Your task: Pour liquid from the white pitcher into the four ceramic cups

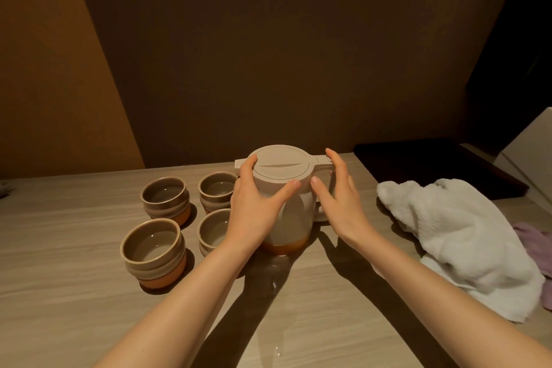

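Note:
The white pitcher [294,212], lid closed and with an orange-brown base, stands upright on the wooden table [74,293]. My left hand [254,206] grips its left side, thumb across the front and a finger up at the lid rim. My right hand [337,197] rests against the handle side with fairly straight fingers, thumb tip on the rim. Four grey-brown ceramic cups with orange bases stand in a square left of the pitcher: far left [165,196], far right [216,188], near left [152,245], near right [213,230]. My left wrist partly hides the near right cup.
A crumpled white towel [460,242] lies to the right of the pitcher, with a purple cloth [537,248] beyond it. A dark tray [433,167] and a white box [531,152] sit at the back right. A wet patch [277,278] shines in front of the pitcher.

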`<state>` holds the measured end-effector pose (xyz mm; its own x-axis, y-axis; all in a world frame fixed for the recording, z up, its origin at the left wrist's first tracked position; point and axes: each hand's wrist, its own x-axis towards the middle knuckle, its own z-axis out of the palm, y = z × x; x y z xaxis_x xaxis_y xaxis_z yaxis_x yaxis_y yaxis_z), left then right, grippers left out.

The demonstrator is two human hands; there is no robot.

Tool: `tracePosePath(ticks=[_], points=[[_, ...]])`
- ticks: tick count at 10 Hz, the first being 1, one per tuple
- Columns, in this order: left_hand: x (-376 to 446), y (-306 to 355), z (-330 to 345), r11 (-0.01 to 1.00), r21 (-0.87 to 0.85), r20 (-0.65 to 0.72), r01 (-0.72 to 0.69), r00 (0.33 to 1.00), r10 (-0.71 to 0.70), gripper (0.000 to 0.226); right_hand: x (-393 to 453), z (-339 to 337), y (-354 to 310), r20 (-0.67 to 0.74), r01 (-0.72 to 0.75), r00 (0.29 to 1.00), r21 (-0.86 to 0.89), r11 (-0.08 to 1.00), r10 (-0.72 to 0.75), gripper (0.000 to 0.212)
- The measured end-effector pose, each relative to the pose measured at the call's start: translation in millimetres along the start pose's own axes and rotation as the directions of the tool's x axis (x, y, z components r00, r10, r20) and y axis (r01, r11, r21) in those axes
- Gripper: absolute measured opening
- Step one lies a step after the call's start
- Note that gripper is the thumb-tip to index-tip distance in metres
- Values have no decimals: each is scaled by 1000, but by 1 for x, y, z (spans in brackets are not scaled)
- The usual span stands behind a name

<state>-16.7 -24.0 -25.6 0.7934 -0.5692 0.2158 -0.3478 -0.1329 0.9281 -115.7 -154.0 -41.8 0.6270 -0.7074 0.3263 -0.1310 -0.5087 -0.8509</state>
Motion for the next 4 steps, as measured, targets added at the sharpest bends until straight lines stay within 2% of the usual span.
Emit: tracePosePath(ticks=[2,3,4], points=[[-2,9,-8,1000,14,75,-1,997,0,92,-1,-11,-4,74,-9,997,-85,996,15,74],[-12,15,-20,1000,14,101,21,995,-22,84,-14,-17,-12,61,-43,997,-120,992,51,86],[-27,24,-28,999,-26,86,40,996,-38,76,-35,-22,-28,29,-65,997,-132,989,70,87]])
